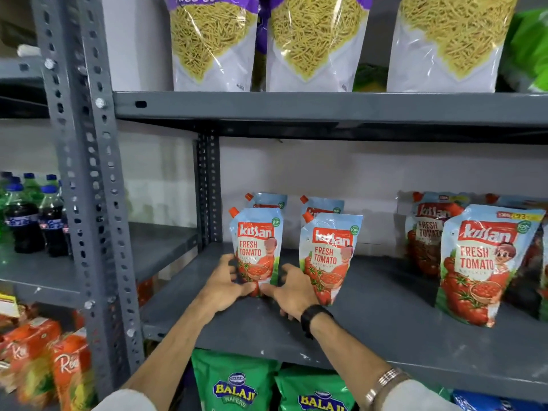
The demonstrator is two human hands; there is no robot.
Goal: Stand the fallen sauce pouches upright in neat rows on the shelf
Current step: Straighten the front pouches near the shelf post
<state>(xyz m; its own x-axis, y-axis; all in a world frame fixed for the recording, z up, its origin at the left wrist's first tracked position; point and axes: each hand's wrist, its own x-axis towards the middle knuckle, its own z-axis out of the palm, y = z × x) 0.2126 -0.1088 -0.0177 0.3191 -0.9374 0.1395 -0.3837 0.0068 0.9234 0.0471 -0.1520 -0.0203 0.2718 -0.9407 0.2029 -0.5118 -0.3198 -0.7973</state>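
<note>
Between both hands [257, 284] stands an upright ketchup pouch [257, 247].

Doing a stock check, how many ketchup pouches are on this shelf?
At least 7. Front left pouch between both hands, one behind it; second front pouch, one behind; three at right; more may be hidden.

Pouch between hands [257, 247]: pale blue top, red logo panel, white band, red tomato print, orange cap. Shelf under hands [370, 315]: flat dark grey. Strap on right wrist [311, 317]: black. Bags below hands [234, 381]: green, yellow-blue logo.
</note>
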